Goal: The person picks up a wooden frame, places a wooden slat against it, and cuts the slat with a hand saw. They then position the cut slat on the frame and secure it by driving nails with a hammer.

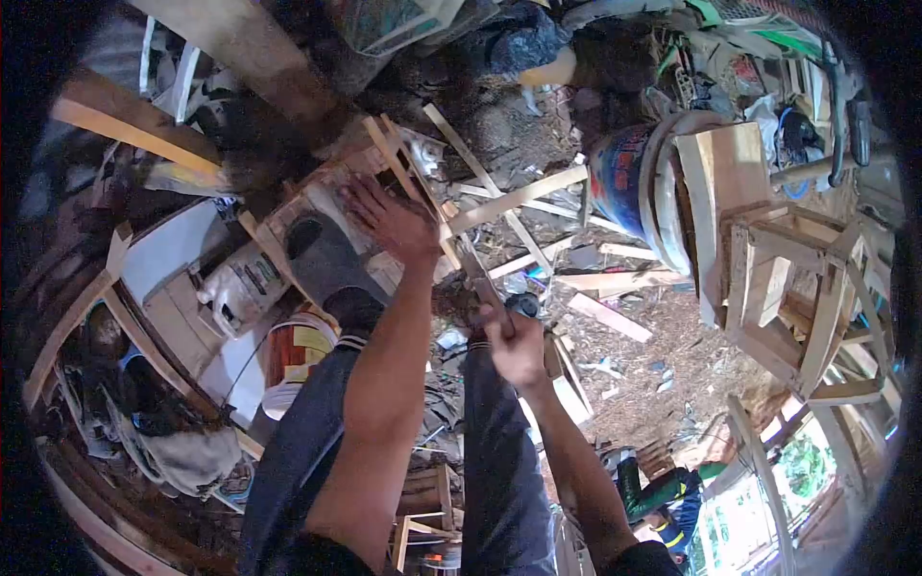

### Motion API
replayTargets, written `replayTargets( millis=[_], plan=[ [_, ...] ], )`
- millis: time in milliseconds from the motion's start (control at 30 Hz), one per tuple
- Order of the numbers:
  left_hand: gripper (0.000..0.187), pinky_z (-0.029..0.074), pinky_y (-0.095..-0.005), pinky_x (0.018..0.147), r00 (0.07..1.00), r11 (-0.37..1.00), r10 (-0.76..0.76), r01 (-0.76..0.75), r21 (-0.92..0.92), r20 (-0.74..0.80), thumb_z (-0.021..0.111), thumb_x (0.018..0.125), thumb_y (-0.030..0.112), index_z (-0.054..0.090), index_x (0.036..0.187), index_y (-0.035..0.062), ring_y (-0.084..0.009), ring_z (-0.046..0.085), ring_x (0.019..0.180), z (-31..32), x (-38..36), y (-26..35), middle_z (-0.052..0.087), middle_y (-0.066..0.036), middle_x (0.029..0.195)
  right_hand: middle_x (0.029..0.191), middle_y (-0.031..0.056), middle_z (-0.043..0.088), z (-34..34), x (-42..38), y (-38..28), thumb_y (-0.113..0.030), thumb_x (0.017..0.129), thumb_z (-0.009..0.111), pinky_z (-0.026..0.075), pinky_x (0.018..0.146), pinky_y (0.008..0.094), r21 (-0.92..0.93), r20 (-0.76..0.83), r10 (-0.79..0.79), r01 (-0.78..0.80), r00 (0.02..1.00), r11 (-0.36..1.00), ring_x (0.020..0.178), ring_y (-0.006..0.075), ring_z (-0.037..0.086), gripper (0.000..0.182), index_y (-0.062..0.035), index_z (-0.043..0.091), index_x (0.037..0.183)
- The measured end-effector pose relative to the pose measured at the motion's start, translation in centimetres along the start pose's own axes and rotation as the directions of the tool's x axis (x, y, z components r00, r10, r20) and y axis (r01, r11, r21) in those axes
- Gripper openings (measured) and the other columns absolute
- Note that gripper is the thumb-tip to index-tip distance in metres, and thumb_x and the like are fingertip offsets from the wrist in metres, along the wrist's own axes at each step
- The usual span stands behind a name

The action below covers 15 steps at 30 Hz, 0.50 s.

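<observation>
My left hand (pixel 389 219) lies palm down with its fingers spread on a low wooden bench (pixel 312 204), beside narrow wooden strips. My right hand (pixel 516 348) is closed round the handle of a handsaw (pixel 477 274), whose narrow, dark blade points up toward the bench edge. Right by the blade's far end, a light wooden slat (pixel 523 199) sticks out from the bench to the right. My left foot (pixel 327 257), in dark grey footwear, rests on the bench close to my left hand.
Offcuts (pixel 610 317) and sawdust litter the ground. A large blue bucket (pixel 622 182) and a wooden stool frame (pixel 792 278) stand on the right. At left are a small tub (pixel 300 350) and a white plastic bag (pixel 242 291). Another person (pixel 663 499) is at the lower right.
</observation>
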State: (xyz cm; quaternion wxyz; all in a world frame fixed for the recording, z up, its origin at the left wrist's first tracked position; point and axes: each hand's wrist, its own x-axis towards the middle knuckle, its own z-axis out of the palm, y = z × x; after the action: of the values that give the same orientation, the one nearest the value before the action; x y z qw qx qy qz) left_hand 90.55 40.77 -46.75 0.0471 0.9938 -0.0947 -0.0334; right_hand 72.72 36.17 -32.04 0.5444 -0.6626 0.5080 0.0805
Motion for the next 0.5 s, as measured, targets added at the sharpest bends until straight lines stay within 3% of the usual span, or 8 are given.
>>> replayTargets(
  millis=[33,67,100,167,233,300,367,500],
  plan=[
    [0.071,0.007,-0.0495,0.115,1.0,0.998,-0.006,0.004,-0.068,-0.015,0.049,0.086,0.027,0.022,0.144,-0.0028,-0.035,0.009,0.143,0.2,0.0,-0.2,0.017,-0.019,0.153,0.055,0.0105,0.061,-0.2,0.1,2.1,-0.029,0.086,0.065,0.047,0.055,0.0324,0.151,0.025,0.061,-0.064,0.998,0.986,0.053,0.0148,0.059,0.031,0.0017,0.069,0.082],
    [0.068,0.007,-0.049,0.115,0.998,0.998,0.033,-0.035,-0.042,-0.049,0.046,0.087,0.027,0.023,0.143,-0.0033,-0.035,0.011,0.143,-1.5,0.0,0.5,0.017,-0.019,0.153,0.055,0.0042,0.059,-0.1,0.4,4.7,-0.026,0.089,0.064,0.042,0.053,0.0265,0.221,0.091,0.154,-0.171,0.984,0.96,0.056,0.0062,0.049,0.03,0.0029,0.069,0.087],
    [0.068,0.007,-0.049,0.115,0.998,0.999,0.043,-0.044,-0.031,-0.046,0.046,0.087,0.027,0.023,0.143,-0.0033,-0.035,0.011,0.143,-1.4,-0.2,0.6,0.017,-0.019,0.153,0.054,0.0059,0.057,0.0,0.3,4.1,-0.028,0.09,0.062,0.04,0.05,0.0256,0.312,0.037,0.146,-0.15,0.989,0.938,0.053,0.0062,0.047,0.031,0.0023,0.068,0.086],
    [0.072,0.008,-0.0487,0.115,0.999,0.998,0.044,-0.043,0.047,-0.026,0.048,0.086,0.032,0.023,0.144,-0.0025,-0.0349,0.011,0.143,-0.7,-0.1,-0.1,0.016,-0.02,0.153,0.057,0.0126,0.06,-1.0,0.0,0.8,-0.028,0.09,0.062,0.045,0.048,0.0313,0.049,0.106,0.11,-0.116,0.988,0.992,0.049,0.0146,0.056,0.029,0.0001,0.068,0.085],
    [0.075,0.008,-0.0478,0.115,0.997,0.989,0.067,-0.063,0.132,-0.03,0.048,0.087,0.035,0.019,0.146,-0.0006,-0.034,0.01,0.143,-0.1,-0.6,-0.7,0.016,-0.019,0.153,0.063,0.0199,0.062,-0.6,-0.4,-3.2,-0.027,0.089,0.06,0.051,0.052,0.0409,-0.052,0.052,-0.059,0.062,0.997,0.997,0.056,0.0324,0.065,0.027,-0.0023,0.068,0.084],
    [0.073,0.008,-0.0483,0.115,0.995,0.997,0.055,-0.059,-0.05,-0.087,0.044,0.088,0.035,0.017,0.147,0.0008,-0.0339,0.01,0.143,-0.2,-0.4,-0.2,0.016,-0.017,0.154,0.064,0.023,0.058,-1.9,-1.8,-7.0,-0.025,0.09,0.06,0.044,0.05,0.036,-0.179,0.119,0.071,-0.049,0.99,0.983,0.053,0.0319,0.06,0.028,0.0011,0.066,0.086],
    [0.077,0.007,-0.0484,0.115,0.994,0.996,0.058,-0.064,-0.059,-0.096,0.045,0.087,0.038,0.016,0.148,0.0007,-0.0341,0.01,0.143,0.7,-0.2,-1.0,0.015,-0.017,0.154,0.061,0.0228,0.058,-3.2,-4.6,-8.1,-0.023,0.09,0.058,0.047,0.051,0.0389,-0.191,0.079,-0.02,0.035,0.997,0.981,0.054,0.0343,0.061,0.025,0.0007,0.066,0.093],
    [0.085,0.006,-0.0478,0.115,0.995,0.996,0.076,-0.073,0.045,-0.066,0.048,0.083,0.045,0.015,0.148,0.0007,-0.0345,0.009,0.143,0.5,-0.8,-1.3,0.013,-0.019,0.154,0.06,0.0237,0.058,-4.6,-6.1,-8.5,-0.02,0.089,0.058,0.049,0.053,0.0427,-0.144,0.059,0.015,-0.006,0.998,0.99,0.058,0.04,0.062,0.023,0.0013,0.066,0.092]
  ],
)
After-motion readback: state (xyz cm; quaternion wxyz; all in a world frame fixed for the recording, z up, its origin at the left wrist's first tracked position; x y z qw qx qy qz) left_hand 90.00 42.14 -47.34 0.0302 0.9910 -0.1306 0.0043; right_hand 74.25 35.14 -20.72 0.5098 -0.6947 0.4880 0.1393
